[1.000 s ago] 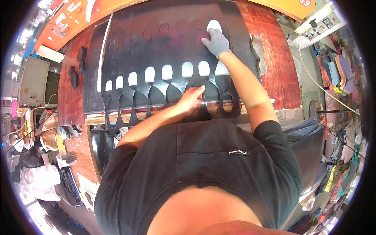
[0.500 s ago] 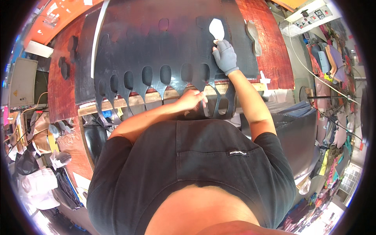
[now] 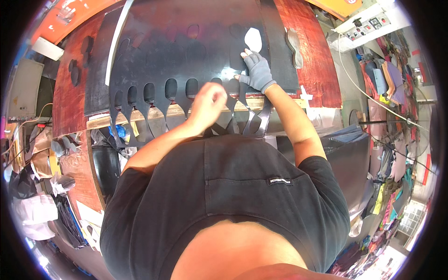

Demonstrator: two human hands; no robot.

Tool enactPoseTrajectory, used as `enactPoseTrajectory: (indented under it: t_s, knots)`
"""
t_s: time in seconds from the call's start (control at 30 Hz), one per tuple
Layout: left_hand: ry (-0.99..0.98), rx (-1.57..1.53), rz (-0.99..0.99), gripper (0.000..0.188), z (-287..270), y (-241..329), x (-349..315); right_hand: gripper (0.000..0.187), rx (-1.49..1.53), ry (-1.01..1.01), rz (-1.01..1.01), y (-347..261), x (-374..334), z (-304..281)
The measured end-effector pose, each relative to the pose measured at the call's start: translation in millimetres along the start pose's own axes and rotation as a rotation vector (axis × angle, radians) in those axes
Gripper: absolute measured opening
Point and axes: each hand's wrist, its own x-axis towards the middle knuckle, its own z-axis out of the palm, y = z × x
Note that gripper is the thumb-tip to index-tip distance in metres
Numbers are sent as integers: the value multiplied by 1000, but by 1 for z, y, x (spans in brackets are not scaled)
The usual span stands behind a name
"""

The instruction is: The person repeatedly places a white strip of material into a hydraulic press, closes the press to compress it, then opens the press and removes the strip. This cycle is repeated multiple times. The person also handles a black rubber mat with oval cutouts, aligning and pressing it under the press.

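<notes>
A large black sheet [image 3: 158, 65] covers the work table, with a row of sole-shaped holes along its near edge and faint sole outlines farther in. My right hand [image 3: 256, 73], in a grey fingerless glove, lies on the sheet with fingers stretched and thumb apart. Just beyond its fingertips is a white, rounded flat piece [image 3: 253, 39]; whether they touch it I cannot tell. My bare left hand [image 3: 208, 105] is over the cut-out strips at the near edge, smeared by motion. Its fingers look bent, but what they hold, if anything, does not show.
Dark sole-shaped pieces stand on the red board at the right [image 3: 294, 49] and at the left [image 3: 74, 72]. A white strip [image 3: 117, 44] runs along the sheet's left side. At the upper right is a control box [image 3: 368, 29]. A wooden bar [image 3: 100, 122] edges the table.
My left hand has moved left and away from my body. The right hand has shifted slightly left, its thumb now farther from the fingers. The whole view has moved a little.
</notes>
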Motion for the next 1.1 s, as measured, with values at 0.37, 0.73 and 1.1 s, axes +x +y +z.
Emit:
enactPoseTrajectory:
  t_s: [0.37,0.73,1.1]
  knots:
    - [-69,-1552,-818,30,20,-41,72,80,45,2,-63,0,3,-20]
    - [-760,-1653,-591,43,44,-59,98,76,164,-141,-85,39,6,-40]
    - [-661,-1546,-535,43,33,-77,99,54,181,-42,-97,39,26,-19]
